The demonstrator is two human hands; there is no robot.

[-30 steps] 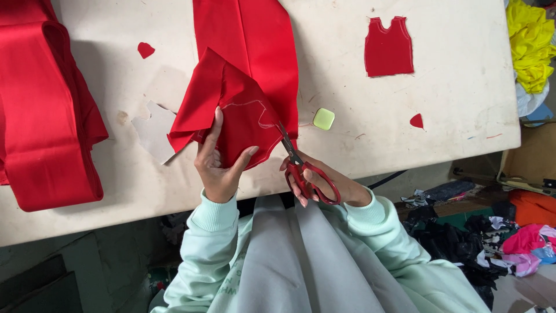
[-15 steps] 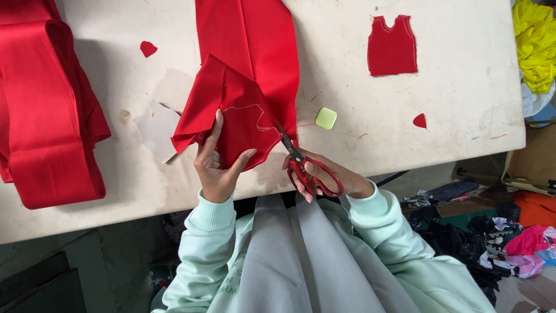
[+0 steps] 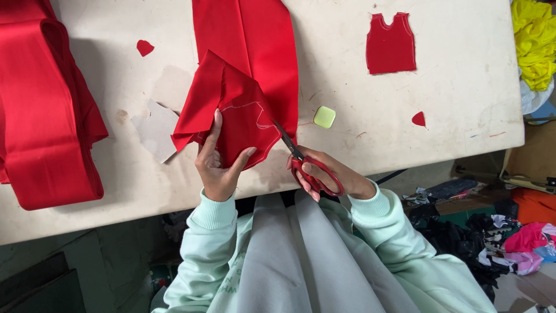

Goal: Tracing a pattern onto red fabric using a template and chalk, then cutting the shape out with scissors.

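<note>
While the left hand [image 3: 217,165] pins the folded red cloth piece [image 3: 231,116] on the pale bench [image 3: 463,104], the right hand [image 3: 327,174], gripping red-handled scissors [image 3: 304,162], is mid-cut along its chalk line; next, steadily following the curve.

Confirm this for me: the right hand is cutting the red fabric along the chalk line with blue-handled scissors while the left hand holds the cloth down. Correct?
Not quite. The scissors have red handles, not blue, as the head view shows. The rest stands: the right hand works them along the chalk line on the red fabric, and the left hand holds the cloth on the table.
</note>
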